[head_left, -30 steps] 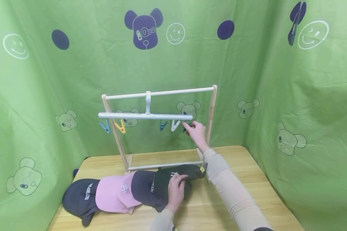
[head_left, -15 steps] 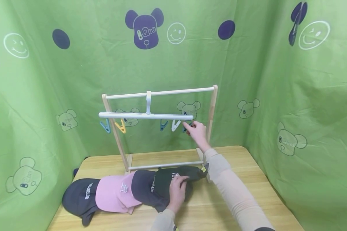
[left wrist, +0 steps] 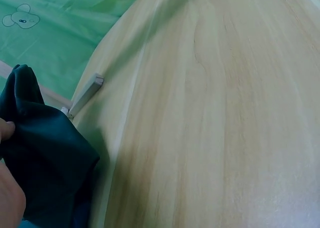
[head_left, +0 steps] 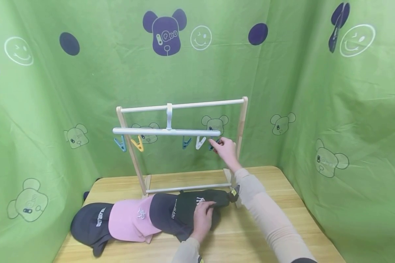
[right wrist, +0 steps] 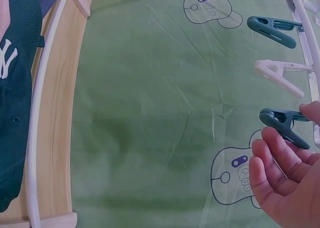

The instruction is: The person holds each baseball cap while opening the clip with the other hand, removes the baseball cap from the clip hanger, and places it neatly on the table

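Observation:
In the head view my left hand grips a dark green cap with white lettering, at the right end of a row of caps. The left wrist view shows its cloth bunched by the thumb. My right hand is up at the right end of a pale blue hanger bar. In the right wrist view thumb and fingers pinch a dark green clip, the endmost on that bar. Beside it hang a white clip and another green clip, with nothing in them.
The hanger hooks over a wooden rack with white rods. A blue clip and a yellow clip hang at its left. A navy cap, a pink cap and a dark cap overlap on the wooden table.
My left hand has shifted slightly to the right with the dark green cap. The right hand keeps its pinch on the clip at the bar's end, almost still.

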Action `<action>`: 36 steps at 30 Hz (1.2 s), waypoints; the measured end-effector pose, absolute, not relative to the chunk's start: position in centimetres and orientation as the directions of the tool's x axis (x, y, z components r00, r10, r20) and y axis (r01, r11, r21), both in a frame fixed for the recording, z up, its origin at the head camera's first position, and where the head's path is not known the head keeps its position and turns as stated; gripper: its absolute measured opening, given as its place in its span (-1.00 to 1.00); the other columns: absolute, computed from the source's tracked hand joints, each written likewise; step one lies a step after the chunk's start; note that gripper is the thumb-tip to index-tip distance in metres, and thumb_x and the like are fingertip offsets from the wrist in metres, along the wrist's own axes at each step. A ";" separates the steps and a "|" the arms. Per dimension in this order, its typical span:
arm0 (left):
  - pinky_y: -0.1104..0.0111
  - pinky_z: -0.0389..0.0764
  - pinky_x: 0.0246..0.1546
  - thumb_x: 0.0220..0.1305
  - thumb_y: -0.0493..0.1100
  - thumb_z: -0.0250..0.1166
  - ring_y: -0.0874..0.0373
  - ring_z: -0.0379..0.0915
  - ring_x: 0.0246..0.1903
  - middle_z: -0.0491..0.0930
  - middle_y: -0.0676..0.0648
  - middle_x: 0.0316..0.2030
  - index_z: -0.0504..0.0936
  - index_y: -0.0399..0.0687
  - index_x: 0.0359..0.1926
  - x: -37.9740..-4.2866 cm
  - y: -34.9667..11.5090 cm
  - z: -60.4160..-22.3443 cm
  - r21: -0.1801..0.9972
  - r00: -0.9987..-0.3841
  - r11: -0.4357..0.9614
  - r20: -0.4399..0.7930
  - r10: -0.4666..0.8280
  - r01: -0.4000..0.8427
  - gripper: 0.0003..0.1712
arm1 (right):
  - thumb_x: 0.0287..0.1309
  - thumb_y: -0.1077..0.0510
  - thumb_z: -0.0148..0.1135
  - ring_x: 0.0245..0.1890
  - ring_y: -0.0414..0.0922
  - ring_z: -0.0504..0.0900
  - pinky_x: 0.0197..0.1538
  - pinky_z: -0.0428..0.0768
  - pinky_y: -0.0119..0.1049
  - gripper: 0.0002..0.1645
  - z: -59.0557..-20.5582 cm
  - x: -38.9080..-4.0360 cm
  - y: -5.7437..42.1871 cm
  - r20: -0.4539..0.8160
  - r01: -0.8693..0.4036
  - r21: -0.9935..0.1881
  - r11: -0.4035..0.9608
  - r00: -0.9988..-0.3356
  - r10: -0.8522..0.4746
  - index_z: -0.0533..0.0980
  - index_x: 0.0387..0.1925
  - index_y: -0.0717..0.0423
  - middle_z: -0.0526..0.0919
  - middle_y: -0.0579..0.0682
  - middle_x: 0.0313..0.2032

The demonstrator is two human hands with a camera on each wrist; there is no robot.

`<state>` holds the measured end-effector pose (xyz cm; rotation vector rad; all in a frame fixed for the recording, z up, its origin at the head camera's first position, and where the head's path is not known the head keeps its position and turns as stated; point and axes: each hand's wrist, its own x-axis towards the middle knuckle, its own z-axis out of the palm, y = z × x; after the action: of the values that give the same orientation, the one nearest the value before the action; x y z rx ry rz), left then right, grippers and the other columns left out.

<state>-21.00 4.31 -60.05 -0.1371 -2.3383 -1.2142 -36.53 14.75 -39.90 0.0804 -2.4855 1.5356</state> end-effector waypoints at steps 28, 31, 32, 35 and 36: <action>0.22 0.61 0.00 0.17 -0.34 0.29 0.04 0.63 -0.14 0.73 -0.03 -0.20 0.72 -0.05 -0.15 -21.0 4.0 -61.2 0.770 -0.946 0.590 0.323 -0.032 0.243 -0.77 | 0.13 -0.23 0.30 -0.56 -0.19 0.61 -0.49 0.54 -0.40 -0.50 -40.0 -36.5 15.0 0.234 -0.180 -0.858 0.482 -0.971 0.055 0.51 -0.49 0.13 0.73 0.13 -0.46; 0.21 0.61 0.01 0.17 -0.35 0.28 0.03 0.64 -0.12 0.74 -0.04 -0.19 0.72 -0.06 -0.15 -21.0 4.0 -61.3 0.768 -0.948 0.592 0.319 -0.023 0.244 -0.76 | 0.13 -0.24 0.30 -0.56 -0.19 0.62 -0.48 0.55 -0.40 -0.50 -40.0 -36.5 15.0 0.239 -0.184 -0.855 0.485 -0.970 0.053 0.51 -0.49 0.13 0.73 0.12 -0.46; 0.21 0.61 0.01 0.17 -0.35 0.28 0.03 0.64 -0.12 0.74 -0.04 -0.18 0.72 -0.07 -0.15 -21.0 4.0 -61.3 0.767 -0.948 0.593 0.318 -0.021 0.244 -0.76 | 0.13 -0.24 0.30 -0.55 -0.19 0.62 -0.48 0.56 -0.40 -0.50 -40.0 -36.5 15.0 0.240 -0.186 -0.856 0.483 -0.969 0.051 0.51 -0.48 0.13 0.73 0.12 -0.46; 0.19 0.61 0.02 0.17 -0.36 0.27 0.02 0.64 -0.11 0.74 -0.04 -0.17 0.72 -0.07 -0.14 -21.1 3.9 -61.5 0.764 -0.950 0.597 0.312 -0.012 0.243 -0.76 | 0.14 -0.24 0.29 -0.55 -0.18 0.63 -0.47 0.56 -0.40 -0.49 -39.9 -36.4 15.1 0.243 -0.190 -0.853 0.486 -0.969 0.047 0.51 -0.47 0.14 0.73 0.13 -0.45; 0.19 0.62 0.02 0.18 -0.36 0.27 0.02 0.65 -0.11 0.74 -0.04 -0.17 0.72 -0.07 -0.14 -21.1 3.9 -61.5 0.764 -0.951 0.598 0.308 -0.010 0.241 -0.76 | 0.14 -0.24 0.30 -0.55 -0.18 0.62 -0.47 0.56 -0.40 -0.50 -39.9 -36.4 15.0 0.243 -0.191 -0.853 0.486 -0.969 0.047 0.51 -0.48 0.14 0.73 0.13 -0.45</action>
<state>-21.14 3.90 -61.51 -0.1893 -2.5483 -1.2798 -36.43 15.05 -39.87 0.1232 -2.4983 1.4788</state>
